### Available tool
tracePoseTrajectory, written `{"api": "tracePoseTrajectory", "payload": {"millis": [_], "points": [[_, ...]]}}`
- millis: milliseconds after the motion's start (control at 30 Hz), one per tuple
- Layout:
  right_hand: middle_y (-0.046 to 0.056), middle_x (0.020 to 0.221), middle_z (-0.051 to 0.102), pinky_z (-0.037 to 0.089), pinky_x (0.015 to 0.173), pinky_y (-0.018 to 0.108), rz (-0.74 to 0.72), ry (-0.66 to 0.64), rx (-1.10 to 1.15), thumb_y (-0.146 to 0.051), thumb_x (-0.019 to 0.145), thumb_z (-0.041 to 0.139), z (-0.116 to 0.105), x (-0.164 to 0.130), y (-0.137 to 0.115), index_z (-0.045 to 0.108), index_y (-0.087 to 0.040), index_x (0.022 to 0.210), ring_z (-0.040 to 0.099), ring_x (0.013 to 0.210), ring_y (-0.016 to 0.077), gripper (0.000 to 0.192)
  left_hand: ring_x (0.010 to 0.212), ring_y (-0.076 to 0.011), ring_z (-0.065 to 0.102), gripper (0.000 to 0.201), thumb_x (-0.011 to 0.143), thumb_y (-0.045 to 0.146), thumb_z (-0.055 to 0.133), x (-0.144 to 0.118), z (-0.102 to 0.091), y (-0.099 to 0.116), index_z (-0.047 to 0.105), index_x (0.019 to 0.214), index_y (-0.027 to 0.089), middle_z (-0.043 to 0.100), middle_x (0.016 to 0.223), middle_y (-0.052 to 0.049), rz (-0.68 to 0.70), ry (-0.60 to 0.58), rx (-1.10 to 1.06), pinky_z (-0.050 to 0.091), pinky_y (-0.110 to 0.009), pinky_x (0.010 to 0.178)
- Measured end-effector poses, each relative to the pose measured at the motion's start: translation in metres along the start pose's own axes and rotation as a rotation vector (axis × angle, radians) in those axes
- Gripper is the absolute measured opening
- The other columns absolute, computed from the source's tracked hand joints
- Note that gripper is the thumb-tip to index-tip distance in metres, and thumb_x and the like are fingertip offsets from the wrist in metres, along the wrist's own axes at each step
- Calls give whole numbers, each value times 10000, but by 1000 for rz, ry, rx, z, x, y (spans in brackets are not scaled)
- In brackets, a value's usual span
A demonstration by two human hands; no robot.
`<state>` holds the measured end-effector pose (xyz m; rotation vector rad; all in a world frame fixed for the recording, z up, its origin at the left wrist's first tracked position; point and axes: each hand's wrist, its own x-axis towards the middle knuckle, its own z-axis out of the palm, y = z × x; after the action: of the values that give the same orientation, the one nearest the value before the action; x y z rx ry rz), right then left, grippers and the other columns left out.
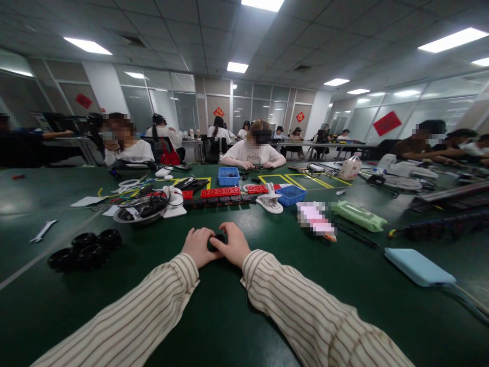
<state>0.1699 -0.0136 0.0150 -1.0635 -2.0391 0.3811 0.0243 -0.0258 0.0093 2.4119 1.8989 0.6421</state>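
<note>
Left hand (197, 246) and right hand (232, 244) closed together around a small black part (217, 239) on the green table (229, 316), just in front of a metal bowl (139, 214); black rings (86, 248) left of it.

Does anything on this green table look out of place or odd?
Nothing stands out. Both hands close on a small black part; black rings lie grouped at left, a wrench beyond them.

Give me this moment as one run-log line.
left hand: on small black part | right hand: on same part | part: on green table
</note>
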Motion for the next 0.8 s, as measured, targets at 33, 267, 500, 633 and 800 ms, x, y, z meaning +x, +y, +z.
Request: {"api": "tracePoseTrajectory", "payload": {"millis": [33, 267, 500, 633, 800], "points": [[24, 835, 504, 384, 736, 311, 7, -3, -19, -417, 692, 578, 0, 0, 0, 497, -178, 894, 480, 800, 160, 323, 913, -244, 521, 388, 564, 467, 602, 0, 1, 1, 546, 838, 198, 579, 902, -47, -4, 1, 23, 229, -508, 968], [11, 830, 535, 375, 767, 301, -66, -52, -9, -195, 688, 554, -1, 0, -3, 538, -193, 821, 480, 829, 156, 134, 920, -222, 521, 294, 630, 388, 580, 3, 4, -9, 593, 852, 195, 591, 944, -57, 139, -32, -81, 349, -411, 904], [43, 1025, 538, 355, 865, 340, -144, -96, 60, -147, 693, 507, -1, -2, -3, 475, -195, 1067, 470, 959, 174, 378, 1012, -237, 489, 450, 616, 401, 599, 5, 5, -19, 547, 1013, 196, 554, 1076, -71, 190, -63, -171, 349, -392, 915], [53, 974, 521, 371, 831, 346, -73, -20, 44, -284, 714, 547, -2, -2, -3, 457, -180, 1055, 478, 915, 177, 367, 997, -252, 494, 498, 601, 465, 581, 2, 3, -12, 514, 1017, 200, 558, 1027, -61, 91, -42, -72, 271, -485, 950], [20, 816, 497, 387, 736, 311, -32, 12, -46, -378, 699, 577, 0, -1, -3, 495, -180, 853, 471, 791, 156, 264, 931, -248, 517, 353, 602, 440, 577, 0, 2, -3, 565, 859, 199, 576, 921, -48, 12, -23, 26, 248, -496, 959]]}}
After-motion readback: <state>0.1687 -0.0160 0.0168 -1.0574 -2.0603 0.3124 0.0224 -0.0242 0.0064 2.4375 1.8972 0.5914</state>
